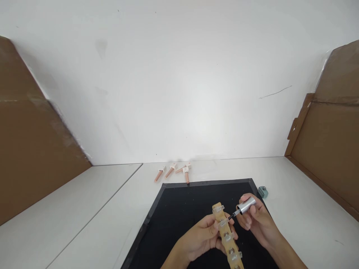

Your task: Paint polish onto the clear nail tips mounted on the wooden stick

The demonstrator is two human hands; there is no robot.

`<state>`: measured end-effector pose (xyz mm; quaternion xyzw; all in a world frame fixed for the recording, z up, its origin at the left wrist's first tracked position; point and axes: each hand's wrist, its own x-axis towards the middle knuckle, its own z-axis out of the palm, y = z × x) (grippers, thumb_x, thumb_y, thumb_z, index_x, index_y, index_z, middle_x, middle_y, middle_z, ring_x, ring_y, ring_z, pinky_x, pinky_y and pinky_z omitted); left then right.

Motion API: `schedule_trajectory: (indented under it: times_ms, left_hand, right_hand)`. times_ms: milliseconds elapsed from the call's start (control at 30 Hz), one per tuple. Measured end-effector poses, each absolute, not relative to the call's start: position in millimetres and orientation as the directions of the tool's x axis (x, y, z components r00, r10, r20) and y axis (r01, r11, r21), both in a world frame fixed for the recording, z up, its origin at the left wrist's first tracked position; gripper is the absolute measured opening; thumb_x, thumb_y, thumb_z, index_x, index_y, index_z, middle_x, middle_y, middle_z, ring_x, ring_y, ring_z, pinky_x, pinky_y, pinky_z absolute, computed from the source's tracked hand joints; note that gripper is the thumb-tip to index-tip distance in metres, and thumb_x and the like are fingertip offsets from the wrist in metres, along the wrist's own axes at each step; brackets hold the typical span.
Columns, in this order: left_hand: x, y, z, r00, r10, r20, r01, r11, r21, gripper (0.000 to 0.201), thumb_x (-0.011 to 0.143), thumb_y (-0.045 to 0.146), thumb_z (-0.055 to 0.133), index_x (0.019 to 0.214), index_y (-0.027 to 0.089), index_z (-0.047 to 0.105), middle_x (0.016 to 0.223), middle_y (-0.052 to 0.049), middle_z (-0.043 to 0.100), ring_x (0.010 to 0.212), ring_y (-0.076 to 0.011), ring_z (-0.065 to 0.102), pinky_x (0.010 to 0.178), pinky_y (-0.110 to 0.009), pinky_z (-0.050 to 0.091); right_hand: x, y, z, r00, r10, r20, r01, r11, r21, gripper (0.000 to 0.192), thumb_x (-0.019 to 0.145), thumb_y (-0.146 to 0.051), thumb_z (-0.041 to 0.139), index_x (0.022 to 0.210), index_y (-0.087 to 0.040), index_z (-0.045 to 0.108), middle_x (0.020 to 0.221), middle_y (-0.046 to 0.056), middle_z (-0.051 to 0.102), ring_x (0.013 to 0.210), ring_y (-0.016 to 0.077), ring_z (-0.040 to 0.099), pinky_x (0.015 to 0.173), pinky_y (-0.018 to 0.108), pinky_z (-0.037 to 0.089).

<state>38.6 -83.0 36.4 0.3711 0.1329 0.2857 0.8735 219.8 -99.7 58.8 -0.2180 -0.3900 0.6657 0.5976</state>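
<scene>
Over the black mat (182,209), the left hand (203,235) wraps its fingers around a tan strip of practice nails (227,235), holding it up above the mat's near half, clear tips running along it. The right hand (258,220) pinches a silver-capped polish brush (243,207), fingers closed narrow on the cap, the dark brush tip touching a clear tip near the strip's far end. Just off the mat's far right corner sits a small green bottle (263,192), close behind the right hand. Beyond the mat's far edge, four pink practice fingers (174,172) lie scattered on the white counter (92,213), well apart from both hands. Brown cardboard panels (33,149) stand left and right of the mat, a white wall (179,74) behind.
</scene>
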Motion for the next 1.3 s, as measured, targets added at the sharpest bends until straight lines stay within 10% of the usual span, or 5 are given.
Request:
schedule_trajectory:
  times_ms: [1300]
  left_hand:
    - [48,-81,31,0.795,0.604,-0.054,-0.356,0.536,0.765,0.040,0.066,0.043,0.077,0.092,0.014,0.071,0.078,-0.007,0.071,0.069,-0.0142,0.069,0.061,-0.025,0.057]
  right_hand:
    - [225,-95,57,-0.156,0.971,0.181,-0.525,0.074,-0.848,0.024,0.065,-0.042,0.083,0.081,-0.025,0.079,0.045,-0.006,0.046,0.040,0.0073,0.036,0.043,0.021,0.029]
